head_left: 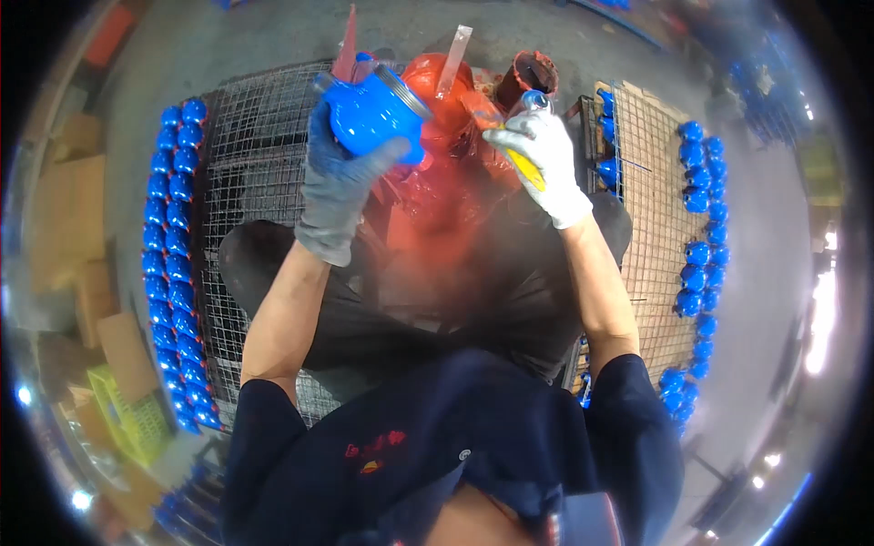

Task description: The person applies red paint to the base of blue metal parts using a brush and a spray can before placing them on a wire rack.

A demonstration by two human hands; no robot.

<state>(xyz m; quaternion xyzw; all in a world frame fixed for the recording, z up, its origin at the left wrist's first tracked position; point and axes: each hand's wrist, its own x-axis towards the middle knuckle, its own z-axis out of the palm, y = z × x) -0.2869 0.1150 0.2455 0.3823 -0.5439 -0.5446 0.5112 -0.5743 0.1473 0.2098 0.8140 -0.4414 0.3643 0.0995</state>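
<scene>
L hand, grey knit glove (335, 182), had fingers wrapped round the side of a glossy blue rounded vessel w/ threaded metal neck (364, 116), thumb across its lower front. Vessel was up off the racks, in front of the L knee, neck tilted up & toward the R, prob. so the mouth end faced the other hand. R hand, white glove (549, 164), had fingers clamped on a slim yellow-handled tool (526, 170); working end unclear, can't tell if the orange blur beside it belonged. Small blue-grey cylinder (535, 100) showed atop the fist; link to tool n/c.

Red-smeared, plastic-draped round tub (435, 82) sat just beyond, btwn hands, next to a dark-red open pot (529, 76), approx. centred, likely for easy reach from either side. Similar blue parts stood in lines along the L wire-mesh rack (246, 173) & R wire-mesh rack (651, 227), maybe spaced outward to keep the middle free for the knees.
</scene>
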